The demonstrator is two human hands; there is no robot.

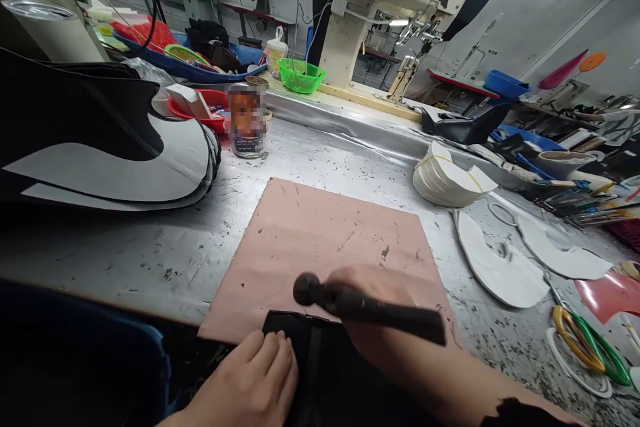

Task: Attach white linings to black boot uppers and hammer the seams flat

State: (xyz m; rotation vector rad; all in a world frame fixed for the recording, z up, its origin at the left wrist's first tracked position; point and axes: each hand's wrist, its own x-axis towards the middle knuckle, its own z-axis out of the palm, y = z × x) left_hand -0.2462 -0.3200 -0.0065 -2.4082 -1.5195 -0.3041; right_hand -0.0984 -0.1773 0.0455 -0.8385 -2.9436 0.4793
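Observation:
My left hand (257,370) presses down on a black sheet-like piece (345,373), its fingers close together along the piece's left side. A raised seam or fold runs down the piece beside these fingers. Above its far edge, my right hand (367,277) is closed around a dark ball-peen hammer (370,307). The hammer's rounded end points left, and its head hides part of the hand and the handle. The black piece lies partly over a pinkish board (345,227) marked with nicks. Slight blur covers the right hand.
Stacked black-and-white cut pieces (110,160) stand at left, near a can (249,140). Banded white pieces (445,177), a loose white piece (495,267) and green-handled scissors (600,350) lie at right. Behind stands a sewing machine (345,47); a blue bin (160,353) is at lower left.

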